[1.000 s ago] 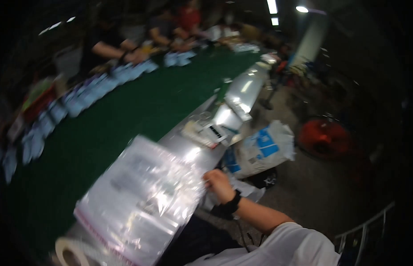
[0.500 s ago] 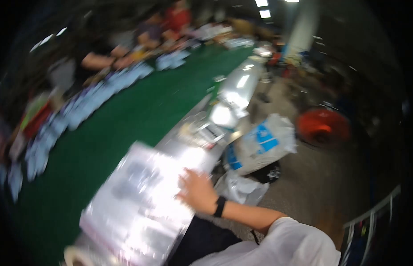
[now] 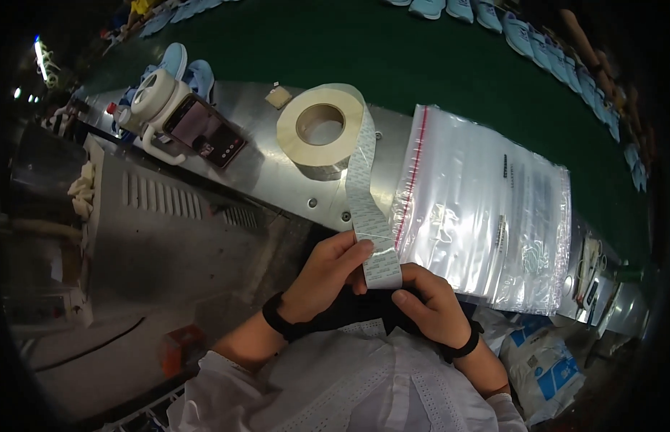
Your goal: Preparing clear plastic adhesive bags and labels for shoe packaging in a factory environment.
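Both hands meet close to the body, at the near edge of the steel tabletop (image 3: pixel 277 169): the left hand (image 3: pixel 324 277) pinches the left side of the label strip (image 3: pixel 367 216) with fingers curled, and the right hand (image 3: pixel 428 306) grips its free end from below, thumb on top. The strip runs up from the hands to the roll of labels (image 3: pixel 320 133), which lies flat on the tabletop, well apart from them. To peel cleanly, I judge it best to keep the strip taut and bend the backing sharply, so that one label lifts without creasing. The stack of clear bags (image 3: pixel 486 209) lies just right of the strip, its red-lined edge almost touching it. To the left, the phone (image 3: pixel 204 131) leans on a white stand, near the roll. The green belt (image 3: pixel 421 65) beyond carries blue shoes (image 3: pixel 187 68) along its rim; open room lies between roll and phone.
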The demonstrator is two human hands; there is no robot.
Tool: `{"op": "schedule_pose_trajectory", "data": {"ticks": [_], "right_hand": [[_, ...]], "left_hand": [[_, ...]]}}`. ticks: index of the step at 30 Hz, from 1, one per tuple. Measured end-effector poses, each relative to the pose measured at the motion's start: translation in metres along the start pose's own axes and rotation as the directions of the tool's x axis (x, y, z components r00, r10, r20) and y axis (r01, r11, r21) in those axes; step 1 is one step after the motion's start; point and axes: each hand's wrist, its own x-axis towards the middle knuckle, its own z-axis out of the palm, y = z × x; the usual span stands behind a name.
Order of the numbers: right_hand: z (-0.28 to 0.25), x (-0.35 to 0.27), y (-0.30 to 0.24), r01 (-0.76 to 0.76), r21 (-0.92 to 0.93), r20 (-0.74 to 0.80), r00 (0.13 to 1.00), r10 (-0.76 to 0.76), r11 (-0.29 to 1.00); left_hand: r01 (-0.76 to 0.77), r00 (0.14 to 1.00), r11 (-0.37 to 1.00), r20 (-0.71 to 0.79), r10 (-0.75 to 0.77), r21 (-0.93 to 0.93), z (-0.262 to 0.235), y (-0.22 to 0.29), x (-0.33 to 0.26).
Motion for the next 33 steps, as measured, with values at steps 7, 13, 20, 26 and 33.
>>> {"op": "schedule_pose_trajectory", "data": {"ticks": [7, 13, 20, 26, 33], "right_hand": [[0.004, 0.002, 0.005, -0.086, 0.029, -0.153, 0.984, 0.089, 0.996], [0.005, 0.01, 0.005, 0.081, -0.198, -0.221, 0.967, -0.125, 0.977], [0.008, 0.026, -0.002, 0.07, -0.252, -0.24, 0.962, -0.132, 0.965], [0.001, 0.014, 0.001, 0.048, -0.213, -0.292, 0.95, -0.111, 0.976], [0.009, 0.024, 0.005, 0.016, -0.221, -0.369, 0.924, -0.099, 0.975]], "left_hand": [[-0.226, 0.961, 0.951, -0.11, 0.253, 0.21, -0.006, -0.033, 0.01], [-0.491, 0.718, 0.231, 0.24, 0.654, 0.84, 0.011, -0.017, -0.011], [-0.473, 0.829, 0.648, 0.053, 0.557, 0.597, 0.005, -0.023, 0.006], [-0.424, 0.857, 0.645, 0.051, 0.513, 0.636, -0.005, -0.002, 0.007], [-0.423, 0.882, 0.765, 0.029, 0.47, 0.485, 0.004, -0.027, 0.008]]}}
